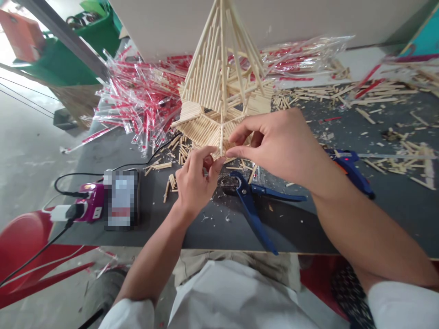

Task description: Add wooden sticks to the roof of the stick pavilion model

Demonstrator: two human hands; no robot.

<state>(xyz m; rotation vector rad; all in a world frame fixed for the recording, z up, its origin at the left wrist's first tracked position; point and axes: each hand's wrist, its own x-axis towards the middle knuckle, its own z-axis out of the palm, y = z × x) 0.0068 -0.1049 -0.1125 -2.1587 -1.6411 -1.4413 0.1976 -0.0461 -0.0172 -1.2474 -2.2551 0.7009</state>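
A pointed model built of pale wooden sticks stands on the dark table, with slatted sides rising to a peak and a flared lower rim. At the rim's front corner my left hand is closed, its thumb and index fingertips pinching the tip. My right hand meets it from the other side, thumb and fingers pinched at the same corner. Any small piece between the fingertips is too small to make out. Just below the hands lies a blue-handled cutter, its handles spread apart.
Red-and-clear plastic wrappers pile up left of and behind the model. Cut stick pieces litter the table. A blue glue gun lies at right. A phone and purple power adapter with cables sit at left.
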